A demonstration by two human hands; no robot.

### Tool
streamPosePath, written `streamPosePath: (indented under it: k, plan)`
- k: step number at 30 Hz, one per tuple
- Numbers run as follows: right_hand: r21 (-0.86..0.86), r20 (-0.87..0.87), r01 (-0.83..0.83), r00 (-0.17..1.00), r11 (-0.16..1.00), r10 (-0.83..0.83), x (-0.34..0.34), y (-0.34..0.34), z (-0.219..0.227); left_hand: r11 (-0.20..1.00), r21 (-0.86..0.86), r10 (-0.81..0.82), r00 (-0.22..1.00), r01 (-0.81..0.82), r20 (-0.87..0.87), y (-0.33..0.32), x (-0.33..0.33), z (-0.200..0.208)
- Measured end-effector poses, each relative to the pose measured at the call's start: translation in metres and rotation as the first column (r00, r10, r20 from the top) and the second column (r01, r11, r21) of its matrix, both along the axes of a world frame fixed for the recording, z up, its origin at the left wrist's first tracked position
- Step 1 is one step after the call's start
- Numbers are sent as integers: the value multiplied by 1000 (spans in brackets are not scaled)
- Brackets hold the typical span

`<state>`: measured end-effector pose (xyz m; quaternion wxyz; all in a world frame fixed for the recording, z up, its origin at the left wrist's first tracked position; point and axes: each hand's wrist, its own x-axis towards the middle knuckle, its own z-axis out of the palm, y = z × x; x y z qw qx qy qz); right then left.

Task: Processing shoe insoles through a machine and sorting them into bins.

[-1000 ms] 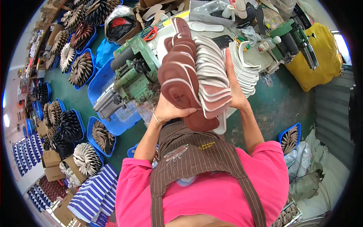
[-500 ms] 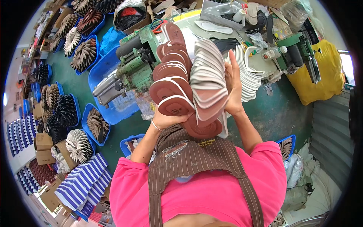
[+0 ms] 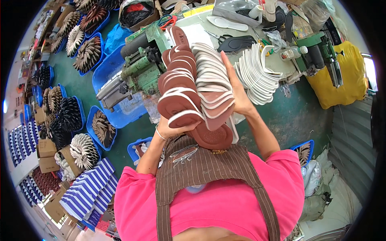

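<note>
A large stack of brown insoles (image 3: 177,102) with white edges is held up in front of my apron, fanned in two columns. In the right column, pale undersides and white rims of the insoles (image 3: 213,76) face up. My left hand (image 3: 175,129) is closed round the near end of the left column, its fingers partly hidden beneath. My right hand (image 3: 241,98) presses along the right side, a finger stretched up the edge and the rest hidden behind. One brown insole (image 3: 213,135) hangs lowest, close to the apron.
A green machine (image 3: 146,64) stands left of the stack, over a blue tub (image 3: 110,80). Bundled white insoles (image 3: 259,74) lie on the worktable, near black insoles (image 3: 235,43) and a bottle (image 3: 293,53). Another green machine (image 3: 317,54) and a yellow sack (image 3: 341,76) are at right.
The stack has shifted a little left, and its right column leans farther left. My right hand has moved left with it, exposing more of the white bundle and black insoles.
</note>
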<state>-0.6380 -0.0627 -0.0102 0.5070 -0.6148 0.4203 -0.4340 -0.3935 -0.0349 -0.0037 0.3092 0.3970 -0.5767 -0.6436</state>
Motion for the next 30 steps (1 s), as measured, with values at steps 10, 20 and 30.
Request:
streamPosePath:
  k: [10,20,30]
  plan:
    - [434,402,564,577,703,-711,-51,-8,-58,748,-569,-48,884,341,466,16,14,16]
    - [336,306,656,602,676,-737,-98,-29,-57,930,-362,54,954,60,296,4,-54,39]
    - [436,795,363,272,823,-542,-182,21,3,998,-35,-27,853,53,521,-41,-82,-35]
